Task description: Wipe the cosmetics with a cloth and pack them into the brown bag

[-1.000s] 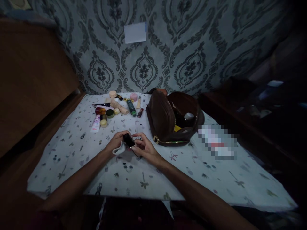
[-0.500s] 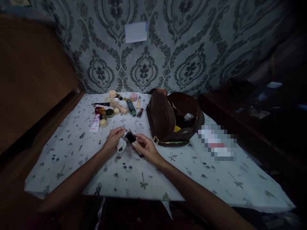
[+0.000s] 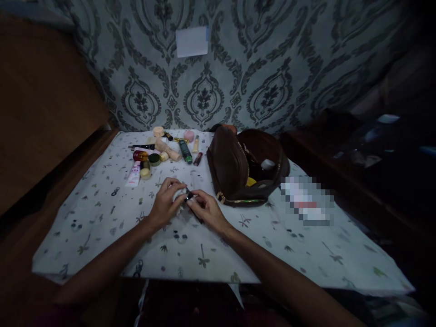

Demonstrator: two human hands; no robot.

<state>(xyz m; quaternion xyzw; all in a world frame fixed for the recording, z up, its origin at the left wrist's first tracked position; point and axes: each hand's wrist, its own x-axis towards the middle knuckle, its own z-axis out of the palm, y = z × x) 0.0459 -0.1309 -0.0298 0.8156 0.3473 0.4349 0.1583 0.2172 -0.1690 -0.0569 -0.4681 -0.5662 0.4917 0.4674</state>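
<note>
My right hand point(image 3: 209, 211) grips a small flat black case point(image 3: 188, 195) in front of me, above the table. Its glossy top catches light, and fingers cover much of it. A crumpled white wipe point(image 3: 179, 194) is pinched in my left hand point(image 3: 166, 203), pressed against the case's upper end. Both hands are closed and almost touch each other. To their right stands a brown leather bag point(image 3: 226, 159), unzipped, with a white-capped item and something yellow inside.
Several cosmetics lie at the back left, among them a green tube point(image 3: 185, 151), a pink jar point(image 3: 189, 136), a dark round jar point(image 3: 154, 159) and a white-pink tube point(image 3: 133, 175). A blurred-out packet point(image 3: 306, 200) lies right of the bag. A patterned cloth point(image 3: 112, 245) covers the table.
My left hand has moved in over the case with the wipe, hiding more of both. The case's dark face shows less now. My right hand keeps its hold in nearly the same place.
</note>
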